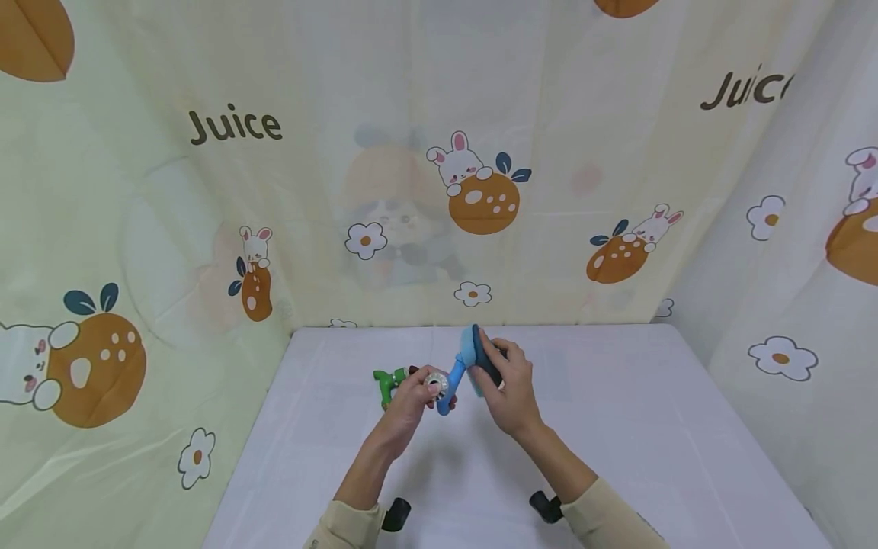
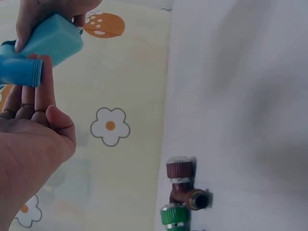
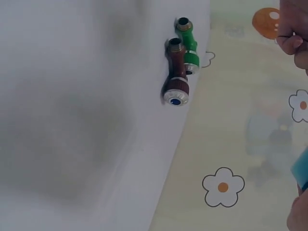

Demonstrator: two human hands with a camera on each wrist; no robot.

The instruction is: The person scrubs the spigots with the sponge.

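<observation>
My left hand (image 1: 410, 399) holds a blue valve (image 1: 456, 375), a bent tube with a round silver end. In the left wrist view the tube's blue ribbed end (image 2: 24, 72) rests against the fingers. A two-tone sponge (image 1: 468, 348), light blue with a dark side, is gripped in my right hand (image 1: 511, 389). It lies against the upper part of the blue valve. The right wrist view shows only a corner of the sponge (image 3: 301, 168) and parts of both hands.
Left of my hands, a green valve (image 1: 386, 387) lies on the white table (image 1: 617, 427). Close beside it is a brown valve (image 3: 177, 70), mostly hidden by my left hand in the head view. A printed curtain (image 1: 309, 198) hangs behind the table.
</observation>
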